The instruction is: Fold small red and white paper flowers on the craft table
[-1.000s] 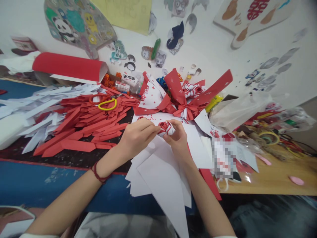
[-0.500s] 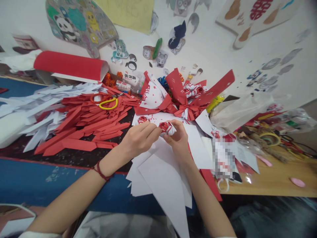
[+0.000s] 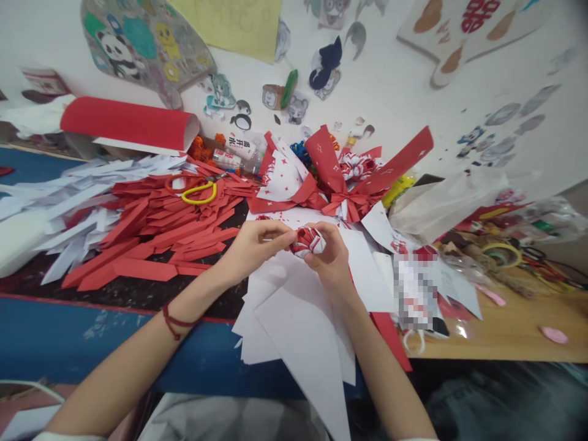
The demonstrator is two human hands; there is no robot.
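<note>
A small red and white folded paper flower (image 3: 309, 241) is held up over the loose white sheets (image 3: 298, 306). My right hand (image 3: 331, 254) grips its right side between thumb and fingers. On the flower's left edge, my left hand (image 3: 264, 245) pinches with thumb and index finger. Just behind my left hand, another red and white flower is mostly hidden. Beyond the hands lies a red and white wrapped paper bouquet (image 3: 346, 199).
Red paper strips (image 3: 151, 229) and white paper strips (image 3: 87, 190) are heaped at the left, with yellow-handled scissors (image 3: 199, 193) on top. A red paper roll (image 3: 128, 122) lies behind them. Tape (image 3: 503, 254) and plastic bags clutter the right side.
My left hand has turned and its fingers have opened out from a tighter curl, thumb now at the flower's edge. More of the flower shows; the flower behind is more covered.
</note>
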